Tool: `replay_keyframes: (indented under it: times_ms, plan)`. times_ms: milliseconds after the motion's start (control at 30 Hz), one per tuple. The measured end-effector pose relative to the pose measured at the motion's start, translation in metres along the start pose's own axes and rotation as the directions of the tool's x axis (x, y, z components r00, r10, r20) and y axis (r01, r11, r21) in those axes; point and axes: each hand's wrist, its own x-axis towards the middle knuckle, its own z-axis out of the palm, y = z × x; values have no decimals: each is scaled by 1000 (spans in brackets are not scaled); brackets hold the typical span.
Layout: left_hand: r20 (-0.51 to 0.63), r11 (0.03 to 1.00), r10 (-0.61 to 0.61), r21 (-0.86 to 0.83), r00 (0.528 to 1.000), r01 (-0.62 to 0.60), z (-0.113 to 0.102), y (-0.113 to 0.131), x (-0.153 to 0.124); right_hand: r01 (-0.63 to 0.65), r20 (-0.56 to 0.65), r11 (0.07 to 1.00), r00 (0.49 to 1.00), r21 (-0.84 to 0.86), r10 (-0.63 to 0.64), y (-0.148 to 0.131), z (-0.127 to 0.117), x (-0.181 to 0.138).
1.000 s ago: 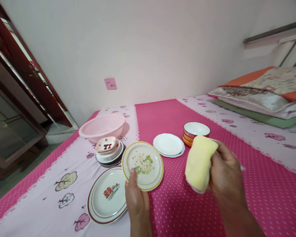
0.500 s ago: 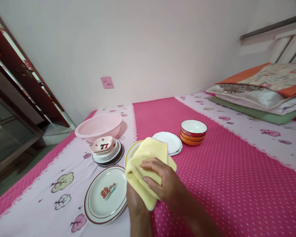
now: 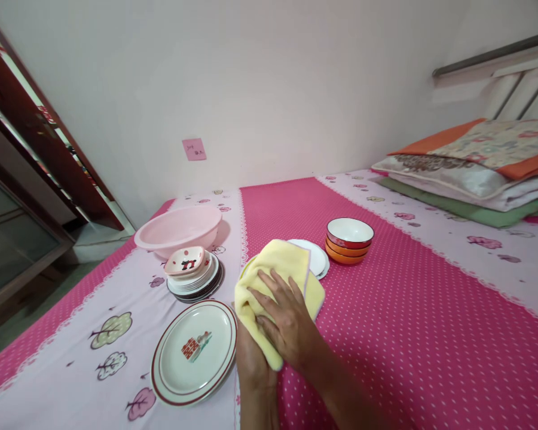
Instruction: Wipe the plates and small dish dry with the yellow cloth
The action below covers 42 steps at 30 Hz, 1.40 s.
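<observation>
My right hand (image 3: pixel 287 319) lies with fingers spread flat on a yellow cloth (image 3: pixel 278 275), pressing it onto a yellow-rimmed plate that the cloth almost fully hides. My left hand (image 3: pixel 251 364) is under the cloth at the plate's near edge; only its back shows and its fingers are hidden. A red-rimmed plate (image 3: pixel 192 352) with a red motif lies just left of my left hand.
A stack of plates with a small spotted dish (image 3: pixel 192 272) on top stands behind the red-rimmed plate. A pink basin (image 3: pixel 177 227) is farther back. White plates (image 3: pixel 316 257) and stacked orange and red bowls (image 3: pixel 348 239) sit right of the cloth. Folded bedding (image 3: pixel 475 167) lies at far right.
My right hand brought the yellow cloth from the right down onto the plate held by my left hand. It now covers the plate, and the hand has slid a little across it.
</observation>
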Motion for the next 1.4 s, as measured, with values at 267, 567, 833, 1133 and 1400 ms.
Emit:
replay_keyframes:
  times_ms: [267, 567, 833, 1133, 1400]
  plan:
    - [156, 993, -108, -22, 982, 113, -3, -24, -2, -185, -278, 967, 952, -176, 131, 33, -5, 0]
    - [4, 997, 63, -48, 998, -62, 7, -1, -3, -234, -253, 972, 942, -23, 221, 51, -11, -6]
    - [-58, 993, 40, -107, 998, -46, -3, 14, 2, -214, 75, 977, 974, -2, 213, 1, -26, -4]
    - [6, 954, -239, -184, 971, 236, -9, 11, -6, 101, 12, 974, 994, 201, -106, -20, -5, -1]
    - [119, 935, -295, -168, 948, 312, -1, -2, -4, 181, -250, 976, 957, 122, -146, 6, 4, 5]
